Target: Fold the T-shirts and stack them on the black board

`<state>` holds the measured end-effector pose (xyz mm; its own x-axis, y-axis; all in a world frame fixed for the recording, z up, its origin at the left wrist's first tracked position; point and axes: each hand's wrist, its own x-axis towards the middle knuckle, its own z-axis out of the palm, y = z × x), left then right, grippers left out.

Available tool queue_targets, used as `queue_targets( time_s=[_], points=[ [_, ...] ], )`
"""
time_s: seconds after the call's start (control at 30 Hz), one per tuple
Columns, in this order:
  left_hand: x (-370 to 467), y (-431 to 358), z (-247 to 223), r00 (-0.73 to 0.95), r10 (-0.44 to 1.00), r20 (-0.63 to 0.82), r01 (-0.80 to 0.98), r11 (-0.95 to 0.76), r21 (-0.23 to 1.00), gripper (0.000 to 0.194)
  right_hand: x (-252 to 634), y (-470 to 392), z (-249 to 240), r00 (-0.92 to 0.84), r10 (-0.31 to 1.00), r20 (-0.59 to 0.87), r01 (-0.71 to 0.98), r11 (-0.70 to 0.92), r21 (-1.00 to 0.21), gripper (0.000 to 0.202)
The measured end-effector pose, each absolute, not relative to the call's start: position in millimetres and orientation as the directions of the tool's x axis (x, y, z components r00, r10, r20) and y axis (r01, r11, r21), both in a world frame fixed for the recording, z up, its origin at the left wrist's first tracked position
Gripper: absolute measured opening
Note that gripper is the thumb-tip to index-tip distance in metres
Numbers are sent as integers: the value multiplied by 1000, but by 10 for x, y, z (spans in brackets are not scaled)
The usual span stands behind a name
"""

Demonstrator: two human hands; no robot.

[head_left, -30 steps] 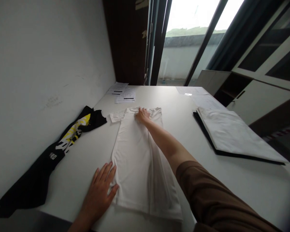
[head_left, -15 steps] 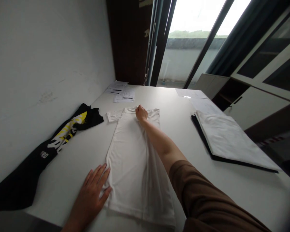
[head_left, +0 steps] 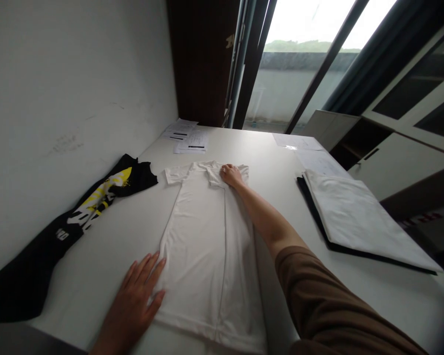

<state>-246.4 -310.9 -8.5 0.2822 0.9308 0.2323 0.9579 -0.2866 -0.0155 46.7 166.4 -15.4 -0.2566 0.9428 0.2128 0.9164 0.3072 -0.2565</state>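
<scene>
Table (head_left: pixel 251 148) cropped; left hand (head_left: pixel 134 295) spread wide, right hand (head_left: pixel 231 175) on white shirt (head_left: pixel 196 236), grip unclear.

Black garment (head_left: pixel 29 276) with white and yellow lettering (head_left: pixel 62 234), not surely legible; papers (head_left: pixel 191 142), print too small

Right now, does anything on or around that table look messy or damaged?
No spill shows. The black printed shirt lies bunched up beside the wall, unlike the flatter white T-shirt, and dark smudges mark the otherwise plain wall.
</scene>
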Motion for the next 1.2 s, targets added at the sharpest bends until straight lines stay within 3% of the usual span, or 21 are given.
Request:
queue_targets(
  time_s=[0.13,0.3,0.57,0.67,0.77,0.93,1.13,1.2],
  points=[
    [-2472,-3102,-71,286,927,244,957,-291,-15,64,620,1693,-277,-234,951,201,940,275,-204,61],
    [-2458,-3113,-63,278,937,210,960,-281,-18,67,709,1755,-396,-293,955,45,938,296,-180,76],
    [-2357,-3188,-66,249,941,230,968,-246,-42,71,648,1798,-229,-257,965,-60,957,246,-155,74],
    [-2363,-3212,-45,190,944,268,979,-202,18,64,411,1676,-110,-275,960,47,952,279,-129,61],
    [-2388,-3233,-2,24,934,358,986,-80,143,45,-42,1501,-11,-412,899,152,882,435,-183,44],
    [-2367,-3276,95,-99,931,352,968,8,250,20,-1058,1248,94,-577,786,223,731,618,-289,42],
    [-2340,-3288,133,-74,947,314,955,-24,297,21,-1944,940,22,-470,867,165,808,498,-314,58],
    [-2355,-3299,125,-61,953,298,943,-43,330,24,-2079,887,-26,-428,885,186,829,466,-310,53]
  ],
)
